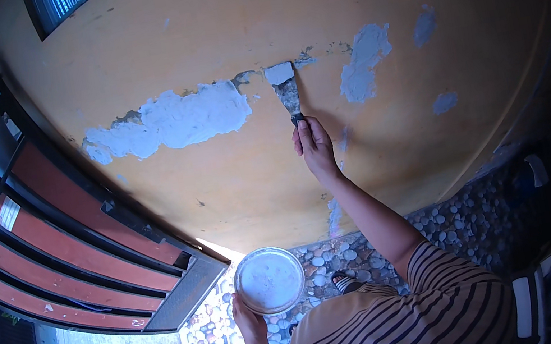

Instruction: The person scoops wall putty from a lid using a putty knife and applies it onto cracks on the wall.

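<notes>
My right hand (pixel 315 145) is closed round the dark handle of a putty knife (pixel 288 97), its arm stretched up to the wall. White filler sits on the end of the blade, which is at the orange-yellow wall (pixel 249 191) beside a strip of damaged paint. Left of the blade spreads a long patch of white filler (pixel 190 117); to its right is a smaller filler patch (pixel 365 63). Low down, my left hand (pixel 248 316) grips the rim of a round, shallow metal pan (pixel 270 281) with whitish filler across its bottom.
A gate with reddish-brown panels and a black frame (pixel 76 242) stands along the left. The pebbled floor (pixel 337 256) runs along the wall's foot, with a sandalled foot (pixel 343 281) on it. A white plastic chair (pixel 524 309) is at the lower right. A window (pixel 68 2) is up left.
</notes>
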`<state>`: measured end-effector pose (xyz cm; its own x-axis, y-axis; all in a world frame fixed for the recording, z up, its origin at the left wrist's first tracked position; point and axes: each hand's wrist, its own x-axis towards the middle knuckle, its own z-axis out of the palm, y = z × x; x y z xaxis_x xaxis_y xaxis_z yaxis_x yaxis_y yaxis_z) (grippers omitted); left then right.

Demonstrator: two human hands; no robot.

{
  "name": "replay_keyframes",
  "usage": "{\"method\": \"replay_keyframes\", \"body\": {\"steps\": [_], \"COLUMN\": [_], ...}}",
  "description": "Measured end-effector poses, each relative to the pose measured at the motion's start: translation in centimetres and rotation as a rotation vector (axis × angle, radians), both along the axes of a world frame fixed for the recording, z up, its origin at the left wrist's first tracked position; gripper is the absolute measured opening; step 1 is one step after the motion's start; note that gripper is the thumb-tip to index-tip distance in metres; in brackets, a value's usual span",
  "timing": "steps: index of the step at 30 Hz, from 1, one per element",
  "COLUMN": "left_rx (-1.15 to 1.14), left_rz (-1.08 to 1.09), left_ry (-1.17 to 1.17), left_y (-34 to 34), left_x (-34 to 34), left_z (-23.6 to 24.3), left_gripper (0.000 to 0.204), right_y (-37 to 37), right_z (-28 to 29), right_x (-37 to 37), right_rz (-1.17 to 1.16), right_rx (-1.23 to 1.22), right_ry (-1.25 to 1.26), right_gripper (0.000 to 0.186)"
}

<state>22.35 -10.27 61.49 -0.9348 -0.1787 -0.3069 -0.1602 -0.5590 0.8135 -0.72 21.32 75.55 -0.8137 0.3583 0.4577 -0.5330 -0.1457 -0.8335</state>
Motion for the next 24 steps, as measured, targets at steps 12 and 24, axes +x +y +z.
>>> {"method": "replay_keyframes", "body": {"steps": [12, 24], "left_rx": [-0.014, -0.075], "left_rz": [0.278, 0.958], "left_ry": [-0.026, -0.035], "left_y": [-3.5, -5.1], "left_x": [5.1, 13.6], "left_z": [-0.8, 0.6], "left_gripper": [0.044, 0.047], "right_y": [-4.4, -12.0], "right_z": [-9.1, -7.1], "right_x": [11.8, 15.4], "right_rz": [0.426, 1.089], "right_rx": [0.095, 0.592], "right_ry": [-0.417, -0.403], "right_gripper": [0.023, 0.029]}}
